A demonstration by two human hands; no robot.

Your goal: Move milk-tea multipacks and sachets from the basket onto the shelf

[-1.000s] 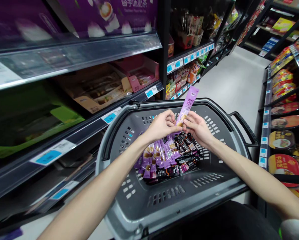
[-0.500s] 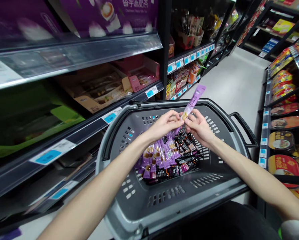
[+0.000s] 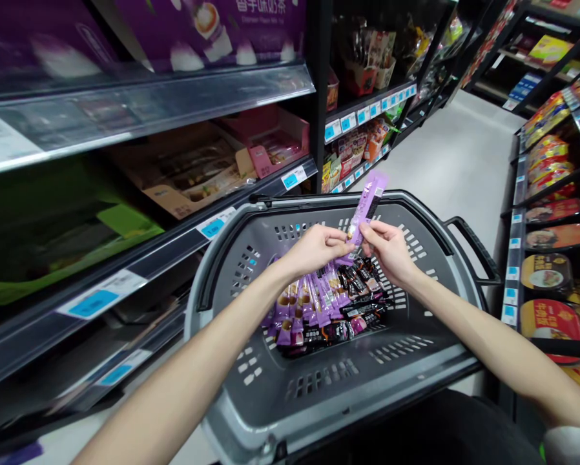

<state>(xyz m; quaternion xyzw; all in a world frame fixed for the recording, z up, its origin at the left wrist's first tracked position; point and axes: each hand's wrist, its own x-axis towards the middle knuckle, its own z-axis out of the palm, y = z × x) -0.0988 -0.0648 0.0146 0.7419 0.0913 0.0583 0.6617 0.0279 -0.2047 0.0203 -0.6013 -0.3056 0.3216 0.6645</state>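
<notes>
Both my hands meet over a grey shopping basket (image 3: 430, 361). My left hand (image 3: 314, 248) and my right hand (image 3: 385, 248) pinch the lower end of one purple stick sachet (image 3: 367, 201), which points up and away from me. Below them, on the basket floor, lies a row of several purple sachets (image 3: 302, 303) with several black and red sachets (image 3: 360, 303) to their right.
Store shelves with price tags (image 3: 96, 300) run along my left, holding purple cartons (image 3: 212, 26), a brown display box (image 3: 193, 177) and a pink one (image 3: 275, 145). Racks of packaged food (image 3: 551, 239) stand on my right. A pale aisle floor (image 3: 459, 161) runs ahead.
The held sachet has been turned in my fingers: it first showed its printed front, then tilted right, and now stands steeper showing a narrower side. The basket has stayed put.
</notes>
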